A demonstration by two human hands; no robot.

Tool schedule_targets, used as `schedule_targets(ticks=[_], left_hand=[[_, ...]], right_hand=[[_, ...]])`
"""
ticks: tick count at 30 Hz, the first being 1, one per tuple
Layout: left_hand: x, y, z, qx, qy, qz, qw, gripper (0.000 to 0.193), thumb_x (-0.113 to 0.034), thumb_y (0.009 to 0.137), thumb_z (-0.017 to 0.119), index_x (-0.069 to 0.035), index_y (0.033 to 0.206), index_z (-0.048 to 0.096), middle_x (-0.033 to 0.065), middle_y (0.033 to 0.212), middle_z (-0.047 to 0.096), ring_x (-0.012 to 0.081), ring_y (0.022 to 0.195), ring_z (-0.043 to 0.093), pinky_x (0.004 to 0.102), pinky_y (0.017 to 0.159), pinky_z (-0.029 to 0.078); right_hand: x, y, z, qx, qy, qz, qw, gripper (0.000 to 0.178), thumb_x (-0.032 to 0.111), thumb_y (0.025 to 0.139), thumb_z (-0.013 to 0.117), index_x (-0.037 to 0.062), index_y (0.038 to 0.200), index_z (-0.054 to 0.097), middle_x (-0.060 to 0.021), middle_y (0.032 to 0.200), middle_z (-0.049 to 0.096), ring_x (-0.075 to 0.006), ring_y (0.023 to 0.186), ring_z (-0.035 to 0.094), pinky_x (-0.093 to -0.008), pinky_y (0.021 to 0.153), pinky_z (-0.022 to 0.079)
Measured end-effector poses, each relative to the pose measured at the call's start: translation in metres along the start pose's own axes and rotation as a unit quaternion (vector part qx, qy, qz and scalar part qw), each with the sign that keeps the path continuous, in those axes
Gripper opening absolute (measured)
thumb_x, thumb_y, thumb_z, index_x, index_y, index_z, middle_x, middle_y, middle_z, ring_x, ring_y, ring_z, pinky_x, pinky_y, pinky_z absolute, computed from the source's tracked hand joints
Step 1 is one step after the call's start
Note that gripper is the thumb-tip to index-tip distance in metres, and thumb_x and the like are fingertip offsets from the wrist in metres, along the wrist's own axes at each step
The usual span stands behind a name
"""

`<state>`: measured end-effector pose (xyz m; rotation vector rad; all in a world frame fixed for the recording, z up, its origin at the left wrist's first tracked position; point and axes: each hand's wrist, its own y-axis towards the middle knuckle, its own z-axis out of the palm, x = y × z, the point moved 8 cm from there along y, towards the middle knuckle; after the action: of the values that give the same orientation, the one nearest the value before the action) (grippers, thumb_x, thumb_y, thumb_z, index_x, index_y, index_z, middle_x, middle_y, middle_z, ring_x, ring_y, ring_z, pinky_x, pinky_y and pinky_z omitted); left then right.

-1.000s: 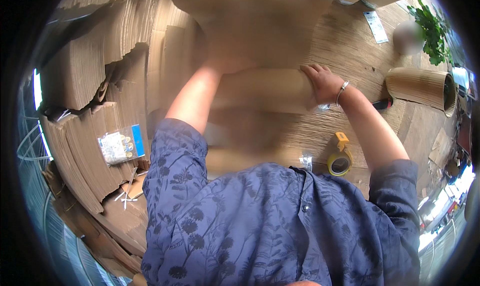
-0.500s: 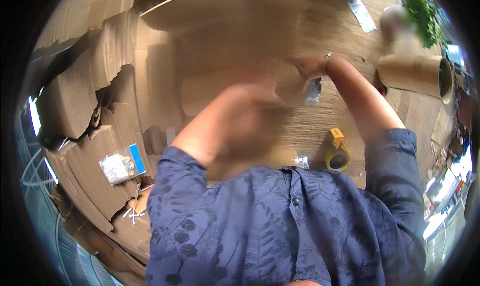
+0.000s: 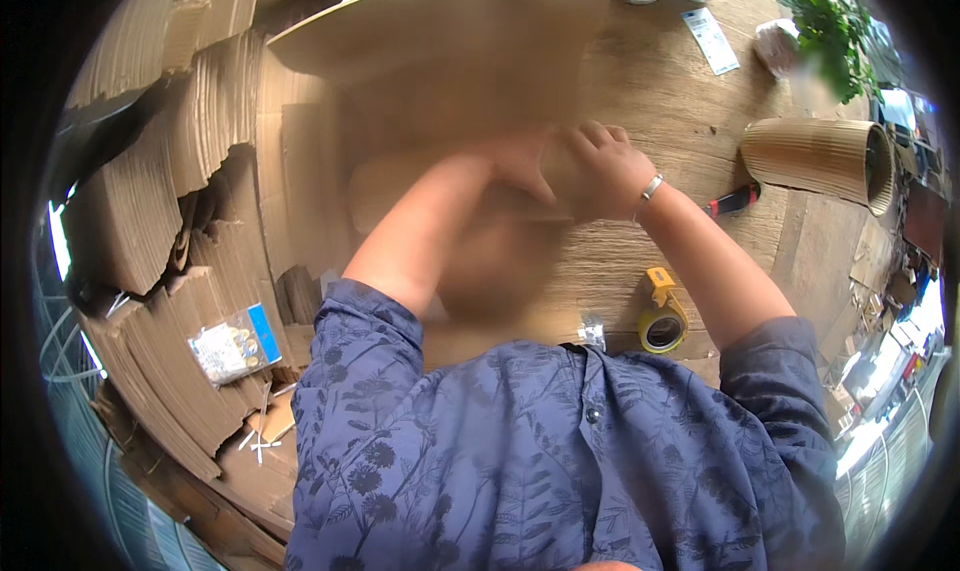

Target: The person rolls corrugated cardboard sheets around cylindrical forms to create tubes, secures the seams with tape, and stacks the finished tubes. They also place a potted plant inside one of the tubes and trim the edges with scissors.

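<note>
My left hand (image 3: pixel 515 163) reaches in over the blurred brown cardboard (image 3: pixel 400 186) in the middle. Its thumb stands apart, while its fingers are lost in the blur. Close beside it, my right hand (image 3: pixel 608 174), with a bracelet at the wrist, has its fingers bent round something tan and smeared that I cannot make out. A yellow tape dispenser (image 3: pixel 661 313) stands on the wooden table (image 3: pixel 620 261) below my right hand. To the right of that hand lies a tool with a red and black handle (image 3: pixel 735 200), partly hidden behind my forearm.
Torn cardboard stacks (image 3: pixel 165 206) fill the left side, with a blue-topped clear bag of small parts (image 3: pixel 236 344) on them. A corrugated cardboard roll (image 3: pixel 810 157) lies at right. Farther back are a white card (image 3: pixel 711 41) and a green plant (image 3: pixel 828 33).
My right hand has drawn down and turned, its fingers now curled upward. A clear plastic piece beside it is out of sight. The red and black handle shows more. My left arm shifted slightly.
</note>
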<state>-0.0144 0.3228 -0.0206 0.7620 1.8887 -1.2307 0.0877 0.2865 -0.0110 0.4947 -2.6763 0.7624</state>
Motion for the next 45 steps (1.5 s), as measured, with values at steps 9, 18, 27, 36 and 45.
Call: schedule_targets(ticks=[9,18,27,36,45], left_hand=[[0.021,0.015,-0.02,-0.048,0.107,-0.1,0.988,0.084,-0.031,0.06,0.089,-0.001,0.131,0.055,0.0186,0.128,0.062,0.0314,0.122,0.058,0.0398,0.105,0.045],[-0.053,-0.002,-0.039,-0.147,0.173,-0.066,0.972,0.083,-0.038,0.062,0.087,0.0,0.129,0.055,0.0215,0.127,0.062,0.0338,0.12,0.059,0.0386,0.105,0.046],[-0.039,0.018,-0.032,-0.062,0.19,-0.135,0.97,0.087,-0.042,0.06,0.088,-0.001,0.129,0.056,0.0214,0.128,0.062,0.0341,0.121,0.059,0.0399,0.104,0.047],[-0.028,-0.022,0.092,-0.154,0.244,-0.028,0.957,0.106,-0.045,0.052,0.091,0.004,0.135,0.048,0.0243,0.135,0.056,0.0385,0.128,0.053,0.0446,0.109,0.043],[0.044,0.017,0.09,-0.03,0.103,-0.059,0.993,0.097,-0.036,0.054,0.092,0.004,0.133,0.052,0.0229,0.13,0.061,0.0353,0.123,0.058,0.0417,0.103,0.048]], right_hand=[[-0.018,0.06,-0.006,0.21,0.035,0.018,0.977,0.108,0.033,0.048,0.094,0.0149,0.144,0.049,-0.0169,0.131,0.057,-0.0381,0.12,0.056,-0.0464,0.099,0.05],[-0.084,0.057,-0.02,-0.034,0.26,0.061,0.963,0.08,0.029,0.072,0.086,0.0083,0.141,0.052,-0.0208,0.134,0.058,-0.0306,0.119,0.061,-0.0405,0.092,0.053],[-0.064,-0.022,0.025,-0.177,0.47,0.166,0.849,0.075,0.029,0.066,0.089,0.0052,0.128,0.054,-0.0191,0.119,0.068,-0.0343,0.111,0.066,-0.0425,0.097,0.051],[-0.032,-0.129,0.092,-0.11,0.375,0.197,0.899,0.106,0.025,0.064,0.09,0.0052,0.151,0.033,-0.0284,0.138,0.052,-0.0403,0.127,0.054,-0.0434,0.103,0.047],[0.008,-0.102,0.061,-0.106,0.039,0.135,0.984,0.077,0.012,0.083,0.067,0.0233,0.152,0.034,-0.03,0.154,0.027,-0.0478,0.121,0.051,-0.0473,0.094,0.056]])
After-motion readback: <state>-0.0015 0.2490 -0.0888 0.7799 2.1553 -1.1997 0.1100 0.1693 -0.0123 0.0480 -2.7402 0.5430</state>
